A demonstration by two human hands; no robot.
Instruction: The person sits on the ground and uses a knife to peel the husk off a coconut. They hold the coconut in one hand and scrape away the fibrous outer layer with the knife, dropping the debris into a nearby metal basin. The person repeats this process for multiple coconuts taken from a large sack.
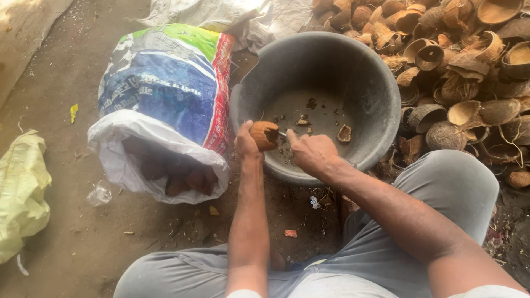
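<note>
My left hand (246, 142) grips a brown half coconut shell (264, 135) over the near rim of a large grey basin (381, 105). My right hand (310, 152) is closed around a thin metal tool (282, 133) whose tip meets the shell. Most of the tool is hidden in my fist. Small shell bits and one coconut piece (344, 133) lie on the basin's floor.
A printed white, blue and green sack (165, 94) lies open to the left with brown coconuts (185, 179) inside. A heap of empty coconut shells (464, 60) fills the right. A yellow bag (19, 193) sits at far left. My grey-trousered knees (441, 187) frame the dirt floor.
</note>
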